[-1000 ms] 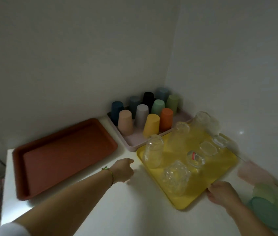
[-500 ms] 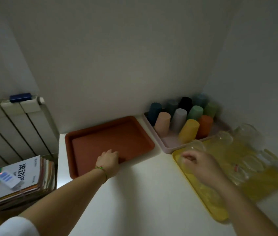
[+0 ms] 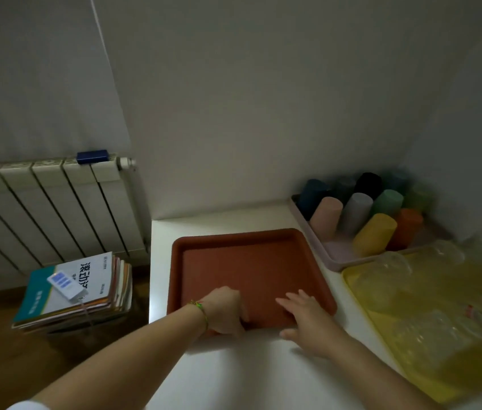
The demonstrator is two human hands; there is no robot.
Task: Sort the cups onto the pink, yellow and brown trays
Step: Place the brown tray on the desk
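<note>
In the head view, at lower centre, the left hand (image 3: 225, 310) is gripping the near rim of the empty brown tray (image 3: 251, 261), while the right hand (image 3: 305, 318) is lying flat with fingers spread across that rim's right end. At right, coloured cups (image 3: 374, 235) are standing upside down on the pink tray (image 3: 338, 251); blurred clear cups (image 3: 390, 276) are sitting on the yellow tray (image 3: 470, 279).

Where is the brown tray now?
In the head view, the brown tray lies at the middle of the table, left of the pink tray and the yellow tray. The left hand grips its near edge; the right hand rests on it.
</note>
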